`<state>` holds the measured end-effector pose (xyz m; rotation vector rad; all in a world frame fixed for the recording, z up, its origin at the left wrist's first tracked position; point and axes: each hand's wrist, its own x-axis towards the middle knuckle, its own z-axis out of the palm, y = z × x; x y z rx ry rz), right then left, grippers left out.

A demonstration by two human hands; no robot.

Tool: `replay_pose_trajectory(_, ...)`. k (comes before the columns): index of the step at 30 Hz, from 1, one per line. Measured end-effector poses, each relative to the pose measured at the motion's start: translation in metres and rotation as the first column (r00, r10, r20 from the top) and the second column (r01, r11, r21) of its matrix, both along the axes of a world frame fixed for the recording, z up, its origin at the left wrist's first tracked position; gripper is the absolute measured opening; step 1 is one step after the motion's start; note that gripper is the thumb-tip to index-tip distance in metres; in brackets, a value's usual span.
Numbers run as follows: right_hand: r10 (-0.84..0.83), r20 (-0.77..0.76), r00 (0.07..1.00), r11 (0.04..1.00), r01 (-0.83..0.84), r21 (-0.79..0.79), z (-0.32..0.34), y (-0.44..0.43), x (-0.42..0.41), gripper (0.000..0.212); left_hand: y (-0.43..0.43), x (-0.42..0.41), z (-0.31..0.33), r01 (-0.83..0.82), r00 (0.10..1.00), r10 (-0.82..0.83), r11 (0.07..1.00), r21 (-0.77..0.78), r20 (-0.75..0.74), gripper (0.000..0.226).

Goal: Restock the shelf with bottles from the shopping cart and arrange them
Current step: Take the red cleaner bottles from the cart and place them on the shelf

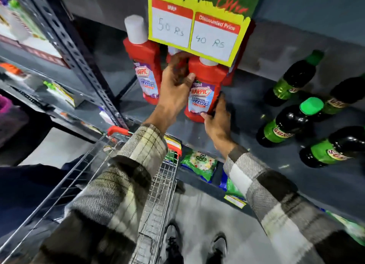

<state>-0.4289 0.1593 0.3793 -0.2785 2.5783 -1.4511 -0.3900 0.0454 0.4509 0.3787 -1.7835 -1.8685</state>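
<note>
A red Harpic bottle (205, 90) stands on the grey shelf (246, 105), its white cap half hidden behind a price card. My left hand (174, 86) grips its left side and my right hand (216, 121) holds its lower right edge. A second red Harpic bottle (145, 66) with a white cap stands to the left. Another red bottle shows behind my left hand, mostly hidden. The wire shopping cart (158, 194) with red corners sits below, under my left sleeve; its contents are not visible.
Several dark bottles with green caps (290, 123) stand on the right of the shelf. A yellow price card (197, 28) hangs above the red bottles. A perforated steel upright (79, 52) bounds the shelf at left. Green packets (199, 164) lie on the lower shelf.
</note>
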Motion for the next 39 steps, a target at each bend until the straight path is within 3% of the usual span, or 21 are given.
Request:
replay_pose_trajectory(2,-0.015,-0.001,1.000,1.000,0.015,0.001,-0.003,-0.002,-0.003,0.076,0.003,-0.006,-0.001,0.002,1.000,-0.002,1.000,-0.001,-0.001,0.041)
replay_pose_trajectory(7,-0.047,-0.044,0.998,0.998,0.045,-0.040,-0.008,0.001,-0.002,0.055,0.002,-0.002,-0.015,0.055,0.995,-0.065,0.991,-0.120,-0.078,0.050)
replay_pose_trajectory(11,-0.039,-0.014,0.999,0.997,0.038,-0.060,-0.017,0.001,0.001,0.057,-0.003,0.008,-0.039,0.047,0.995,-0.064,0.978,-0.204,-0.078,0.048)
replay_pose_trajectory(13,-0.036,0.033,0.999,0.998,0.038,-0.050,-0.019,-0.001,0.005,0.068,-0.009,0.019,-0.056,-0.068,0.996,0.054,0.975,-0.213,-0.068,0.050)
replay_pose_trajectory(15,-0.041,0.049,0.998,0.997,0.044,-0.066,-0.024,-0.002,0.007,0.077,-0.017,0.027,-0.076,-0.286,0.958,0.285,0.933,-0.216,-0.039,0.057)
replay_pose_trajectory(17,-0.061,0.031,0.998,0.993,0.063,-0.096,-0.033,-0.003,0.007,0.072,-0.030,0.029,-0.094,-0.486,0.872,0.489,0.855,-0.182,-0.033,0.076)
replay_pose_trajectory(19,-0.091,-0.012,0.996,0.992,0.089,-0.092,-0.045,-0.004,0.007,0.061,-0.049,0.025,-0.105,-0.570,0.810,0.586,0.799,-0.192,0.035,0.101)
replay_pose_trajectory(22,-0.122,-0.093,0.988,0.992,0.119,-0.038,-0.054,-0.007,0.008,0.062,-0.069,0.020,-0.119,-0.463,0.779,0.575,0.796,-0.389,0.251,0.118)
replay_pose_trajectory(26,-0.127,-0.116,0.985,0.991,0.130,0.011,-0.056,-0.008,0.009,0.058,-0.072,0.016,-0.136,-0.335,0.750,0.604,0.698,-0.633,0.270,0.095)
replay_pose_trajectory(39,-0.169,-0.119,0.978,0.982,0.177,0.063,-0.061,-0.006,0.005,0.043,-0.071,0.020,-0.141,-0.288,0.765,0.595,0.656,-0.698,0.244,0.094)
